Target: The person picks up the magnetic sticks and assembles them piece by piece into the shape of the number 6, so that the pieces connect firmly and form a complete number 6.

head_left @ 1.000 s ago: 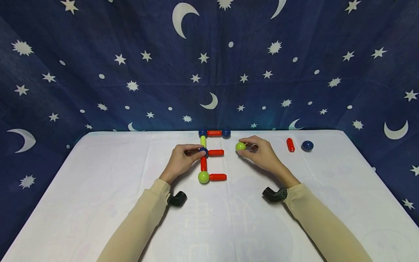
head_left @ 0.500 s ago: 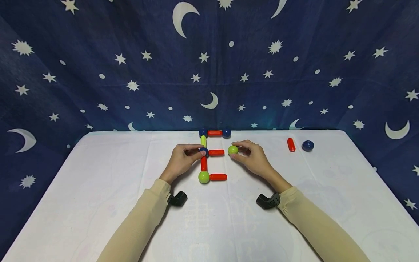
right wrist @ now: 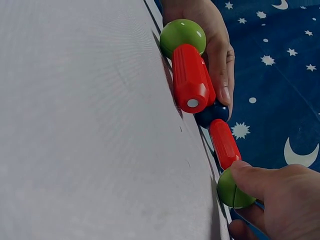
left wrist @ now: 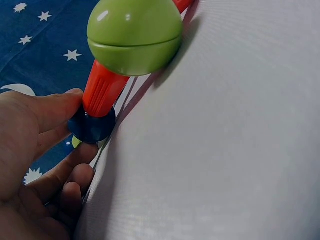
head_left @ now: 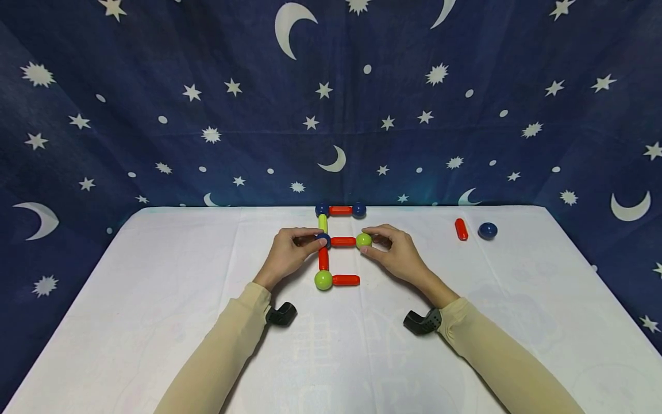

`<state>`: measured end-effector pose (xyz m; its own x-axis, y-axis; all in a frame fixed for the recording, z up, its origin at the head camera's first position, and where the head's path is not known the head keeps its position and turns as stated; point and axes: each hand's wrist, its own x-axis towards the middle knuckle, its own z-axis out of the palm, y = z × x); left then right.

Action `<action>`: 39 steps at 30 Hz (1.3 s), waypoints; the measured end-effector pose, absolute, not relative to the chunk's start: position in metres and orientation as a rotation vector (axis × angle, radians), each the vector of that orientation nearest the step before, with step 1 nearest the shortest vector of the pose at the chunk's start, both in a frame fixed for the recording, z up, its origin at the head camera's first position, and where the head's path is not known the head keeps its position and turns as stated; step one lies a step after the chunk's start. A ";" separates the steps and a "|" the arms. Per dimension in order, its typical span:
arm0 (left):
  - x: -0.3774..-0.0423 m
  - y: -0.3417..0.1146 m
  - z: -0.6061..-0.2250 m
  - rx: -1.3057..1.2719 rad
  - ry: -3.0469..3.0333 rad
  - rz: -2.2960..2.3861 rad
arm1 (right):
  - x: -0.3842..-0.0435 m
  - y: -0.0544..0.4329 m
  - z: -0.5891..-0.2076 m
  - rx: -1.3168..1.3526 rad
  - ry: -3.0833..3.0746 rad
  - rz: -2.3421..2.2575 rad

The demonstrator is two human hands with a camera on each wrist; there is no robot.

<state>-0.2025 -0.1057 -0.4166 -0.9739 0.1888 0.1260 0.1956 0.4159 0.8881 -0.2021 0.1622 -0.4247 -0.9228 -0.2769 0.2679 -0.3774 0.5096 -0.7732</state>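
Note:
My left hand (head_left: 292,251) pinches the middle blue ball (left wrist: 92,126) of a figure made of balls and rods on the white table. In my right hand (head_left: 395,253) a green ball (head_left: 364,240) is pinched between thumb and fingers, right at the free end of the middle red rod (head_left: 343,242). Above them, a yellow-green rod (head_left: 323,223) runs up to a blue ball, from which a red rod (head_left: 340,210) leads to another blue ball (head_left: 359,210). Below, a red rod (head_left: 323,259) meets a green ball (left wrist: 135,35), and the lowest red rod (right wrist: 189,75) sticks out with a bare metal tip.
Off to the right on the table lie a loose red rod (head_left: 461,229) and a loose blue ball (head_left: 488,231). A dark blue curtain (head_left: 233,115) with moons and stars hangs behind the table's far edge.
My right hand has moved left with the green ball, bringing it from apart to the end of the middle red rod. The left hand has stayed on the blue ball.

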 end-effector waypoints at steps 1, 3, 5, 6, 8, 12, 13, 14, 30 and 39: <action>-0.202 -0.106 -0.417 -0.355 -2.642 -1.655 | -0.202 0.162 -0.424 0.573 -2.635 1.388; -0.202 -0.105 -0.416 -0.347 -2.646 -1.657 | -0.201 0.162 -0.423 0.569 -2.641 1.384; -0.203 -0.105 -0.417 -0.341 -2.649 -1.657 | -0.201 0.162 -0.423 0.567 -2.648 1.379; -0.203 -0.105 -0.417 -0.339 -2.649 -1.656 | -0.201 0.162 -0.423 0.567 -2.650 1.377; -0.203 -0.105 -0.417 -0.341 -2.649 -1.654 | -0.200 0.162 -0.423 0.568 -2.652 1.374; -0.203 -0.106 -0.417 -0.351 -2.645 -1.653 | -0.201 0.163 -0.422 0.574 -2.657 1.375; -0.203 -0.106 -0.417 -0.353 -2.643 -1.653 | -0.201 0.164 -0.422 0.577 -2.661 1.370; -0.203 -0.106 -0.417 -0.354 -2.642 -1.653 | -0.202 0.165 -0.421 0.581 -2.665 1.366; -0.201 -0.106 -0.417 -0.354 -2.654 -1.640 | -0.220 0.210 -0.404 0.505 -2.694 1.305; -0.202 -0.106 -0.417 -0.347 -2.656 -1.637 | -0.228 0.270 -0.384 0.225 -2.754 1.176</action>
